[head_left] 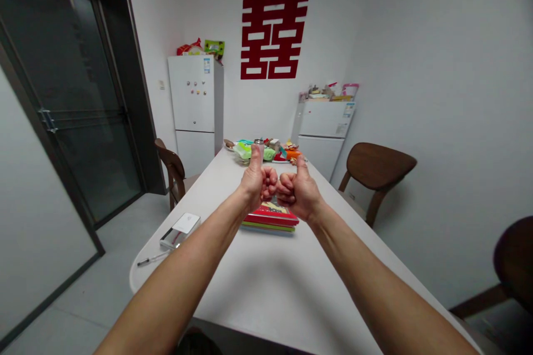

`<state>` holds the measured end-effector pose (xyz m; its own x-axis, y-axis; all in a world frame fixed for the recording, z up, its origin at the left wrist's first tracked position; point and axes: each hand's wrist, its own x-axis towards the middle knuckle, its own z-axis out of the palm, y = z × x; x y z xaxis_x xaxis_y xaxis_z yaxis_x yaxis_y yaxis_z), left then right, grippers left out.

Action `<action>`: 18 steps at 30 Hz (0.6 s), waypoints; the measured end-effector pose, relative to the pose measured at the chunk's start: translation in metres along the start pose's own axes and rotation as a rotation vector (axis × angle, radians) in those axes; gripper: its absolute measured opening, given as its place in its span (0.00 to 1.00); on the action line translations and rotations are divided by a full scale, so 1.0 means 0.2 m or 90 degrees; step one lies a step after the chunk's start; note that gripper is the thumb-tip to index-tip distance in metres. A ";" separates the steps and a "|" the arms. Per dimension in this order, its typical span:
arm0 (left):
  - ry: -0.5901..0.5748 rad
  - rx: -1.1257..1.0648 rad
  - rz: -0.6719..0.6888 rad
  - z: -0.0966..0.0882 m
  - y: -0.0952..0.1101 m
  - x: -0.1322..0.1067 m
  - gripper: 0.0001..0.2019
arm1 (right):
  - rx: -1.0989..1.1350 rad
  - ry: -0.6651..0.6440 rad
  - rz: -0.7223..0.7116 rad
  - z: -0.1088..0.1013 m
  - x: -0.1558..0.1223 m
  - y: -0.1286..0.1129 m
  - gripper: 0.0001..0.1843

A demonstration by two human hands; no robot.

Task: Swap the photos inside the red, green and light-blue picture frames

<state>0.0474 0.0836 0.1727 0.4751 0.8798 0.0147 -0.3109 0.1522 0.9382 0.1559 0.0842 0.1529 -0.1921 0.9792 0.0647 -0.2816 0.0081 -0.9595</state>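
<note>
Left grip [258, 182]: curled into a fist, thumb straight up, nothing visible in it.
Right grip [302, 189]: same deal mirrored, knuckles right beside the other one; can't tell if they touch.
Red-and-green stack [271, 221]: flat on the counter [250, 274], partly hidden by the fists; maybe books, hard to say.
Stack feel: I'd guess stiff, a bit heavy as a pile, not fragile. Red top looks kinda glossy, so layers could slide.
Where to hold: left and right edges imo, fingers under the lowest layer, thumbs on top.
White box [188, 223]: left of the stack, pen [150, 259] near it.
Far end: green packet [244, 151] among clutter.
</note>
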 end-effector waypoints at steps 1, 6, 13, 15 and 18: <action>0.006 0.000 -0.009 0.00 -0.02 0.01 0.34 | -0.089 0.020 -0.018 0.00 0.01 0.03 0.32; 0.098 0.003 -0.067 -0.10 -0.21 0.03 0.34 | -0.574 0.165 -0.126 -0.11 0.11 0.24 0.29; 0.265 -0.020 -0.173 -0.31 -0.64 0.05 0.12 | -0.843 0.125 -0.181 -0.26 0.12 0.52 0.16; 0.280 -0.040 -0.154 -0.33 -0.70 0.06 0.13 | -0.890 0.095 -0.193 -0.25 0.09 0.55 0.16; 0.296 -0.067 -0.059 -0.29 -0.73 0.06 0.13 | -0.924 0.051 -0.207 -0.21 0.01 0.56 0.15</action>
<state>0.0509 0.0977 0.0153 0.0936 0.9648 -0.2457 -0.3772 0.2627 0.8881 0.1628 0.0950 0.0352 -0.2412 0.9031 0.3553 0.8675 0.3648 -0.3383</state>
